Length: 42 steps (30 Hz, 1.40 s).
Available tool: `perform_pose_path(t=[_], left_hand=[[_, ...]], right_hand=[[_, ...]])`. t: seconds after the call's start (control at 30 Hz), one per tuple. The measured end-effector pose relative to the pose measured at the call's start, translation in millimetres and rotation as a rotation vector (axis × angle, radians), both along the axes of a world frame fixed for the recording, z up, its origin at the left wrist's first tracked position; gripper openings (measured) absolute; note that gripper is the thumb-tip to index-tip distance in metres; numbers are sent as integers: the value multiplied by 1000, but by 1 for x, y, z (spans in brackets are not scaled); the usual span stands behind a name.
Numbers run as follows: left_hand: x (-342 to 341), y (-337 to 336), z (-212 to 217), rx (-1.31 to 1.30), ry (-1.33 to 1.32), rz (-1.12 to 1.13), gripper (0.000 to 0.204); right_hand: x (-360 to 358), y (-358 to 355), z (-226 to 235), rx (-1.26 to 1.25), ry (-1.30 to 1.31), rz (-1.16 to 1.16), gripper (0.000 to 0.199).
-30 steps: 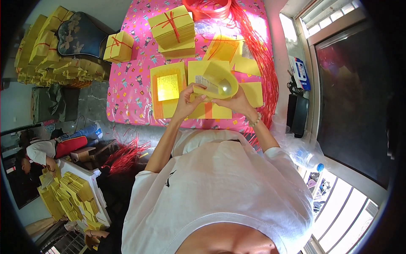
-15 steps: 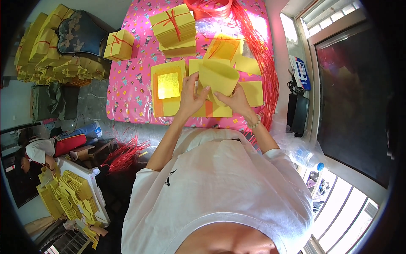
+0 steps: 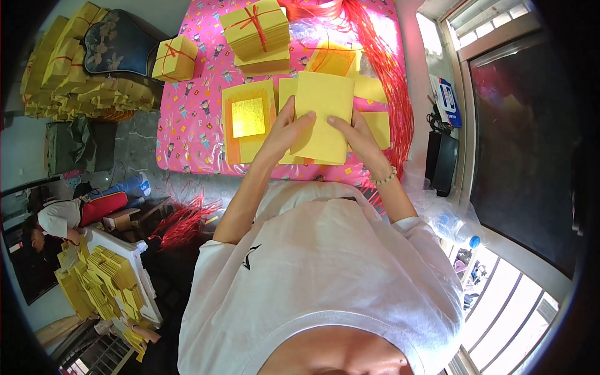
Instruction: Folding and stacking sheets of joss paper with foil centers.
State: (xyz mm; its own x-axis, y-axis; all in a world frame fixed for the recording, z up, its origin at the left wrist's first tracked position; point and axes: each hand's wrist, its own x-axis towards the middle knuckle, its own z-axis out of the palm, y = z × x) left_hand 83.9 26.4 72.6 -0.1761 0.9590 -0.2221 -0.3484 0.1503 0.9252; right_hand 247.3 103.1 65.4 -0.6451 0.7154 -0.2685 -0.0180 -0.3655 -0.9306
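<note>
Yellow paper [image 3: 325,100] grasped by left hand [image 3: 285,133] and right hand [image 3: 359,134]; blue-capped bottle [image 3: 461,232] nearby, contents unclear.

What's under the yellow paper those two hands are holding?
Past the edges of the held paper, other yellow paper shows on the pink cover, with an orange sliver by its lower edge. What lies directly beneath is covered and cannot be seen.

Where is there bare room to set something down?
Pink tablecloth shows bare between its left edge and the gold-squared paper, below the small bundle, and, more narrowly, between that bundle and the taller stack. Right of the paper is crowded: left hand, right hand, yellow sheets, red strands.
</note>
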Motion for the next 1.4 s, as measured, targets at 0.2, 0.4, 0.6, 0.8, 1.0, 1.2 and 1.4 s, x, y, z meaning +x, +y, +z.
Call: perform_pose_path(t=[0.2,0.4,0.6,0.8,1.0,1.2,1.4], left_hand=[[1,5,-12,-36,-35,6,39],[3,8,-9,-63,-116,30,40],[2,11,-3,-143,-181,4,43],[5,15,8,-235,-250,23,41],[7,14,10,-198,-267,10,39],[10,14,7,-179,-229,42,38],[8,15,9,-241,-239,4,37]], right_hand=[[1,0,2,-105,0,-22,41],[2,0,1,-179,19,-41,40],[4,2,-4,-236,45,-36,41],[4,1,-2,-249,60,-57,42],[7,2,0,-315,55,-66,41],[4,-1,3,-277,18,-135,39],[7,-1,-5,-162,46,-133,34]])
